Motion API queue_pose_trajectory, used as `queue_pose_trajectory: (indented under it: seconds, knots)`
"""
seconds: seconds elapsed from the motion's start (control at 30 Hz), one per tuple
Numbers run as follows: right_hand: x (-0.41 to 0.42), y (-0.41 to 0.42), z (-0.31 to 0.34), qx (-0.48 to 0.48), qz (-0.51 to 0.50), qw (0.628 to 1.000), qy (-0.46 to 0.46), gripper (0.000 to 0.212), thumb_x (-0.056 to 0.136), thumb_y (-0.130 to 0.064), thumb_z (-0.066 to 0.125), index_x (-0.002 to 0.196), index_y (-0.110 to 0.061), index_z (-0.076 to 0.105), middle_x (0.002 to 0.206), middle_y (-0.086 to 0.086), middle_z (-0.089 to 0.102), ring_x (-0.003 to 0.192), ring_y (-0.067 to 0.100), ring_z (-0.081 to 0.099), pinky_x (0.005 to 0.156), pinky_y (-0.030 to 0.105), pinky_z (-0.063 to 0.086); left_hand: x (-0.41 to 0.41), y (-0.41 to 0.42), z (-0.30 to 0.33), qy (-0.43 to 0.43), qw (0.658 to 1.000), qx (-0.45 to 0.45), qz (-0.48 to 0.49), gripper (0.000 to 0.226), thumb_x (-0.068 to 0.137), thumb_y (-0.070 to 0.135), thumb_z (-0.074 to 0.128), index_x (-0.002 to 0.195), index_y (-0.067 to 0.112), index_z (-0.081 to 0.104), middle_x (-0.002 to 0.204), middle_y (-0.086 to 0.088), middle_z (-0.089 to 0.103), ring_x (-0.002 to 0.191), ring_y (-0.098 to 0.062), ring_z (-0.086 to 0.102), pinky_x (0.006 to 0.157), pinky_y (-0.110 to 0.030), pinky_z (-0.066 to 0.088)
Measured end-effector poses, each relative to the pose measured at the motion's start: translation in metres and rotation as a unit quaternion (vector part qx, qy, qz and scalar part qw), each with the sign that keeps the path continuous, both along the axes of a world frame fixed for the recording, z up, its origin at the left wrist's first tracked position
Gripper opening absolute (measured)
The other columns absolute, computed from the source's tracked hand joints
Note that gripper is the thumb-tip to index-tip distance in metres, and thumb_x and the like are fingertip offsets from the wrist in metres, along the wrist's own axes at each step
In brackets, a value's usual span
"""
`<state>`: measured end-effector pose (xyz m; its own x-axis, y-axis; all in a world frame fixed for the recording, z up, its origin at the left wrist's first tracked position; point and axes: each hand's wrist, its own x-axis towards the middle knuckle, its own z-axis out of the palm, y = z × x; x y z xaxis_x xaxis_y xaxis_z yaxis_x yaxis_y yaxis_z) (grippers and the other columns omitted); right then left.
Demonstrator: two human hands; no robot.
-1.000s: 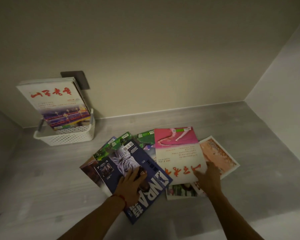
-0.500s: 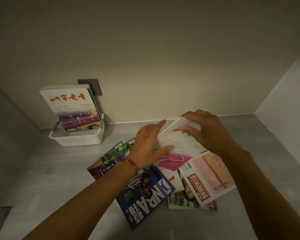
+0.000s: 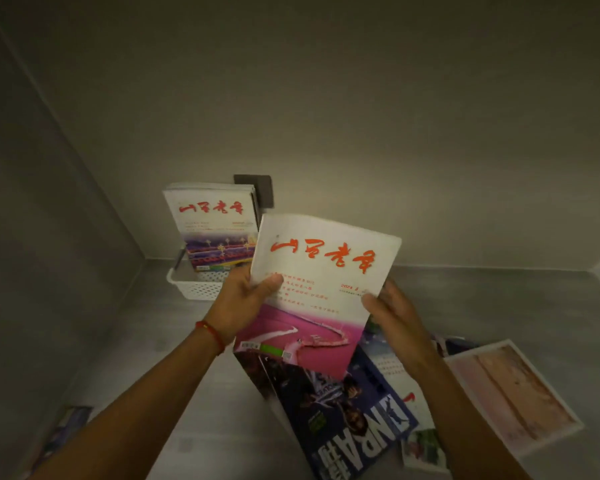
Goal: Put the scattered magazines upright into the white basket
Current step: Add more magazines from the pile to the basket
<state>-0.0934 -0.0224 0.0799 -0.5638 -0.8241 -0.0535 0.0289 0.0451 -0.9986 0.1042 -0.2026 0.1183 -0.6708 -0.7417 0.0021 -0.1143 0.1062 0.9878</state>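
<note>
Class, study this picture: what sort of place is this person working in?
Probably a bare indoor corner at floor level: plain walls meet a grey wood-look floor, with a wall plate behind the white basket.

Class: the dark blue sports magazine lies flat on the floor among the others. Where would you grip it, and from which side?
Grip the blue magazine by its near left edge, coming from the bare floor on the left. That edge is uncovered; the held magazine hides its far end and other magazines crowd its right.
</note>
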Motion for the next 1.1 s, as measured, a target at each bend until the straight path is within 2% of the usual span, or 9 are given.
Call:
queue_pose_trajectory:
  seconds: [0.1,0.2,0.3,0.43,0.6,0.7,0.87,1.0,1.1]
  knots:
    - [0.022,-0.053,0.011,0.035,-0.025,0.975,0.22,0.02,0.096,-0.026,0.061,0.114,-0.023,0.068,0.107,-0.014,0.073,0.095,0.0,0.07,0.079,0.031,0.062,0.029,-0.047,0.007,-0.002,0.999,0.01,0.046,0.024,0.093,0.023,0.064,0.116,0.023,0.066,0.115,0.001,0.074,0.103,-0.021,0.072,0.086,-0.042,0.061]
    - [0.034,-0.113,0.036,0.069,-0.027,0.919,0.388,0.024,0.091,-0.031,0.067,0.098,-0.008,0.074,0.093,0.003,0.078,0.076,0.013,0.072,0.066,0.038,0.061,0.052,-0.1,0.016,-0.041,0.995,-0.031,0.088,0.029,0.092,0.028,0.064,0.121,0.019,0.064,0.118,-0.001,0.072,0.1,-0.021,0.072,0.082,-0.043,0.062]
    - [0.049,-0.169,0.053,0.045,-0.042,0.91,0.409,0.025,0.091,-0.027,0.068,0.094,-0.003,0.075,0.092,0.008,0.078,0.076,0.021,0.073,0.067,0.039,0.061,0.072,-0.153,0.025,-0.121,0.962,-0.188,0.158,0.035,0.089,0.029,0.07,0.12,0.012,0.066,0.117,-0.004,0.072,0.095,-0.019,0.07,0.067,-0.012,0.054]
    - [0.064,-0.235,0.054,0.059,-0.054,0.904,0.419,0.023,0.091,-0.026,0.067,0.096,-0.005,0.077,0.104,0.007,0.077,0.083,0.017,0.075,0.062,0.012,0.052,0.09,-0.214,0.022,-0.172,0.934,-0.234,0.209,0.033,0.085,0.029,0.073,0.111,0.01,0.073,0.107,-0.011,0.076,0.091,-0.024,0.072,0.079,-0.027,0.054]
    - [0.063,-0.289,0.032,0.11,-0.035,0.921,0.371,0.026,0.096,-0.028,0.06,0.099,-0.007,0.075,0.11,0.006,0.075,0.087,0.017,0.073,0.06,0.005,0.046,0.091,-0.266,-0.011,-0.117,0.963,-0.103,0.22,0.026,0.088,0.015,0.07,0.111,0.002,0.073,0.106,-0.016,0.075,0.088,-0.022,0.07,0.081,-0.032,0.056]
    - [0.062,-0.31,0.015,0.142,-0.035,0.936,0.319,0.028,0.096,-0.03,0.06,0.098,-0.007,0.075,0.106,0.007,0.076,0.09,0.021,0.073,0.07,0.016,0.052,0.088,-0.287,-0.036,-0.08,0.966,-0.033,0.244,0.028,0.088,0.011,0.07,0.112,-0.002,0.072,0.108,-0.021,0.073,0.087,-0.019,0.065,0.085,-0.039,0.056]
    - [0.061,-0.331,-0.012,0.175,-0.062,0.941,0.282,0.027,0.097,-0.03,0.056,0.096,-0.008,0.072,0.109,0.006,0.075,0.082,0.016,0.067,0.067,0.016,0.051,0.081,-0.308,-0.068,-0.073,0.964,-0.009,0.255,0.027,0.084,0.012,0.074,0.108,0.001,0.074,0.104,-0.017,0.075,0.083,-0.013,0.063,0.084,-0.034,0.055]
    - [0.066,-0.336,-0.028,0.208,-0.073,0.955,0.197,0.022,0.099,-0.023,0.054,0.108,-0.009,0.068,0.114,0.009,0.071,0.09,0.021,0.068,0.07,0.023,0.054,0.074,-0.31,-0.084,-0.102,0.962,0.01,0.252,0.03,0.082,0.013,0.075,0.109,0.002,0.074,0.108,-0.017,0.074,0.091,-0.017,0.068,0.09,-0.039,0.058]
    - [0.069,-0.335,-0.033,0.138,-0.044,0.988,0.045,0.027,0.097,-0.012,0.054,0.122,-0.017,0.063,0.121,0.004,0.069,0.103,0.022,0.067,0.076,0.028,0.058,0.07,-0.305,-0.085,-0.114,0.962,0.009,0.246,0.031,0.085,0.023,0.072,0.113,0.009,0.074,0.109,-0.012,0.075,0.099,-0.021,0.07,0.094,-0.042,0.057]
